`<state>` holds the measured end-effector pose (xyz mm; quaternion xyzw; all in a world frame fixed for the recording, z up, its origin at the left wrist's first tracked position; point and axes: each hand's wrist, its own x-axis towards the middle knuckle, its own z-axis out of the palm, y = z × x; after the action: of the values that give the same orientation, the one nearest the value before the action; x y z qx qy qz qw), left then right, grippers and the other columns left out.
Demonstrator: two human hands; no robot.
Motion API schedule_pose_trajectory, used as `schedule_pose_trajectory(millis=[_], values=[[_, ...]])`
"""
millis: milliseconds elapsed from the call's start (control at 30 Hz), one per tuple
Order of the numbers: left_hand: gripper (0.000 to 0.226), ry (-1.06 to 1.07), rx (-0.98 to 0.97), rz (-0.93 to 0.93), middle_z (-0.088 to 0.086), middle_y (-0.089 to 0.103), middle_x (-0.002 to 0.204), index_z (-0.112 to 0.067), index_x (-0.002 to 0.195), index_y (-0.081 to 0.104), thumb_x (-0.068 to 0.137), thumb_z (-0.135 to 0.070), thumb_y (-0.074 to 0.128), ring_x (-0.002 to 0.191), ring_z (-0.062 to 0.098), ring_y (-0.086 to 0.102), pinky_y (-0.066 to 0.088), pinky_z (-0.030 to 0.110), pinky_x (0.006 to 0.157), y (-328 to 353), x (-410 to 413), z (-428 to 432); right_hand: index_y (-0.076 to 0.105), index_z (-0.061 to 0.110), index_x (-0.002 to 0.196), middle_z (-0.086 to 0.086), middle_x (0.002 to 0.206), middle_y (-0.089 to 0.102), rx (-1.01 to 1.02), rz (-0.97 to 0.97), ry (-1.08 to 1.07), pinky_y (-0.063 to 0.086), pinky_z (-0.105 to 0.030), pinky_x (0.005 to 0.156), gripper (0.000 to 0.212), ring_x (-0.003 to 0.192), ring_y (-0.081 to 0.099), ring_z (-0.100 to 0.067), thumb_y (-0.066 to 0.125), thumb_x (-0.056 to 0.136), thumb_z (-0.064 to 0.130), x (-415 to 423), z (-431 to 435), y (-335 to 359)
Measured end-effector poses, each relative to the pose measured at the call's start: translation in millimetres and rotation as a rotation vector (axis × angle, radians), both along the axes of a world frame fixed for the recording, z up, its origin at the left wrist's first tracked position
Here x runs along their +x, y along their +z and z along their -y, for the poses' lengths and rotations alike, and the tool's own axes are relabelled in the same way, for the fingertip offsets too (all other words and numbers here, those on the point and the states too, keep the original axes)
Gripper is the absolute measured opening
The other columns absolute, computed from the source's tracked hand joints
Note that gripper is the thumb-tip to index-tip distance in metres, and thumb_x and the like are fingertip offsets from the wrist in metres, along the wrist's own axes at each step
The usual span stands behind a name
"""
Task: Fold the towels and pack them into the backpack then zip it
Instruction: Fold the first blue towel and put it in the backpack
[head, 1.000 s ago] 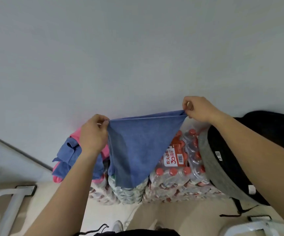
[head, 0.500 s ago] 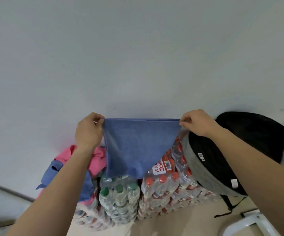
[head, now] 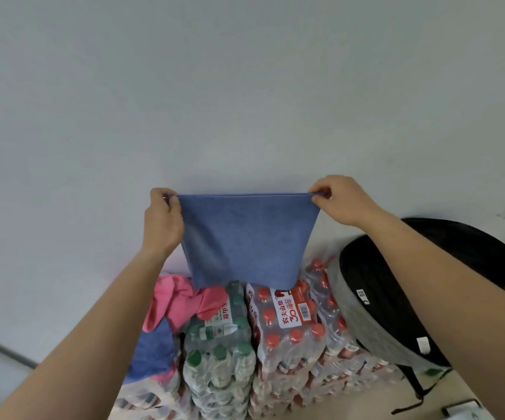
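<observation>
A blue towel hangs flat in front of the wall, stretched level between my two hands. My left hand pinches its upper left corner and my right hand pinches its upper right corner. Its lower edge hangs just above the bottle packs. A black backpack with a grey panel lies open on the packs at the right, below my right forearm. A pink towel and another blue towel lie crumpled at the left, partly behind my left arm.
Shrink-wrapped packs of water bottles are stacked below: green-capped ones in the middle, red-capped ones to their right. A pale wall fills the upper view. A backpack strap trails onto the floor at the lower right.
The towel's top edge has gone from slanted and bunched to level and taut. My hands have moved further apart, so the cloth now hangs as a wide flat sheet.
</observation>
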<state>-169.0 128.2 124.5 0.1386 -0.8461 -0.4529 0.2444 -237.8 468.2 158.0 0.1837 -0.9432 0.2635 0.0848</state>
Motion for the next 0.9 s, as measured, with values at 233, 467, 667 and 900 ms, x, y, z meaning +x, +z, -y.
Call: schedule_pose_trajectory(millis=[233, 467, 667, 900], values=[[0.017, -0.028, 0.006, -0.026, 0.007, 0.056, 0.093, -0.009, 0.115, 0.043, 0.104, -0.017, 0.032, 0.080, 0.024, 0.049, 0.031, 0.032, 0.069, -1.4, 9.4, -2.5, 0.050, 0.016, 0.102, -0.005, 0.091, 0.059, -0.326, 0.026, -0.120, 0.039, -0.026, 0.064, 0.009, 0.078, 0.053, -0.020, 0.041, 0.101, 0.014, 21.9, 13.3, -10.6], [0.018, -0.025, -0.054, 0.024, 0.009, 0.059, 0.095, -0.011, 0.115, 0.046, 0.103, -0.019, 0.035, 0.084, 0.027, 0.053, 0.035, 0.032, 0.073, -15.4, 9.1, 2.2, 0.053, 0.018, 0.104, -0.004, 0.096, 0.062, -0.317, 0.048, -0.118, 0.041, -0.024, 0.066, 0.013, 0.081, 0.056, -0.015, 0.040, 0.103, 0.017, 26.4, 11.2, -31.2], [0.019, -0.002, -0.161, 0.193, 0.011, 0.060, 0.099, -0.014, 0.115, 0.047, 0.103, -0.024, 0.035, 0.086, 0.030, 0.053, 0.037, 0.035, 0.074, -59.9, -7.0, 0.3, 0.052, 0.018, 0.109, -0.010, 0.100, 0.064, -0.152, 0.163, -0.202, 0.050, -0.039, 0.071, 0.016, 0.087, 0.060, -0.028, 0.039, 0.104, 0.026, 2.5, 12.2, -77.1], [0.017, -0.005, -0.235, 0.393, 0.010, 0.070, 0.105, -0.018, 0.107, 0.064, 0.098, -0.018, 0.050, 0.098, 0.035, 0.063, 0.045, 0.035, 0.078, -124.6, -29.5, -7.2, 0.057, 0.015, 0.104, -0.013, 0.100, 0.067, -0.018, 0.221, -0.241, 0.052, -0.044, 0.078, 0.012, 0.090, 0.064, -0.037, 0.048, 0.099, 0.022, -18.9, 17.9, -151.9]])
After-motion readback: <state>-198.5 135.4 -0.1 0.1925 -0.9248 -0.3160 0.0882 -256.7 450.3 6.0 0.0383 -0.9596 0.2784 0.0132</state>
